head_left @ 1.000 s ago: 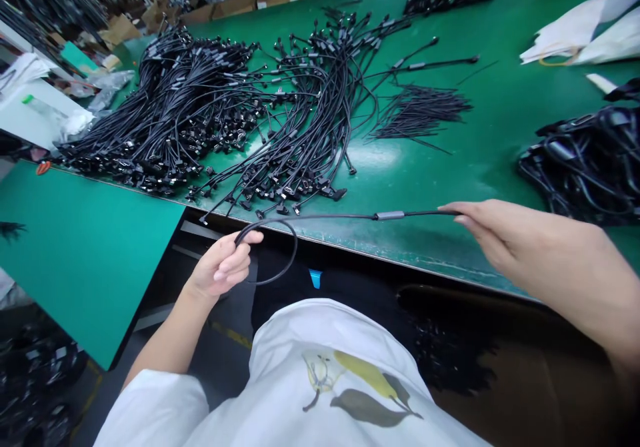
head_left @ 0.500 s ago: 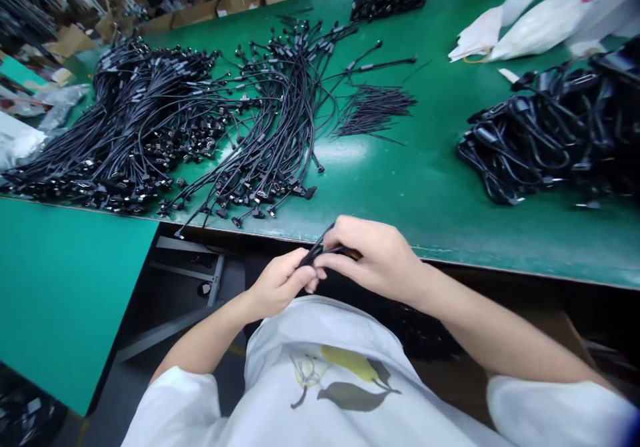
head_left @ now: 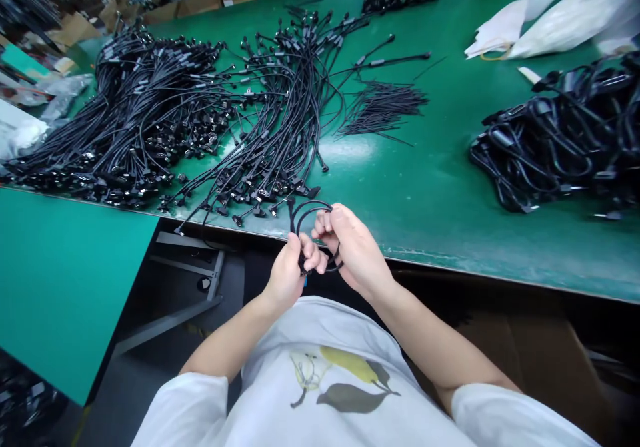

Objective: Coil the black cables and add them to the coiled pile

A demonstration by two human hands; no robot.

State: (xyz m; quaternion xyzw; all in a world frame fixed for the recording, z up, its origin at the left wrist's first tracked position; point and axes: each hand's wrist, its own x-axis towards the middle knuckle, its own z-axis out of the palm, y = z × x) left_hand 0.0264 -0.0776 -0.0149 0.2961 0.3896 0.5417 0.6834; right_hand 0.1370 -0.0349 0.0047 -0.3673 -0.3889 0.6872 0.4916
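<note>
Left hand (head_left: 289,275) and right hand (head_left: 354,250) pinch a coiled black cable (head_left: 313,202) between fingers and thumbs, held just off the near edge of the green tabletop (head_left: 425,233). Cable judged light, soft and springy, liable to slip from its loops; firmest hold is at the gathered section of the coil. Heaped cables (head_left: 150,113) lie beyond.
</note>
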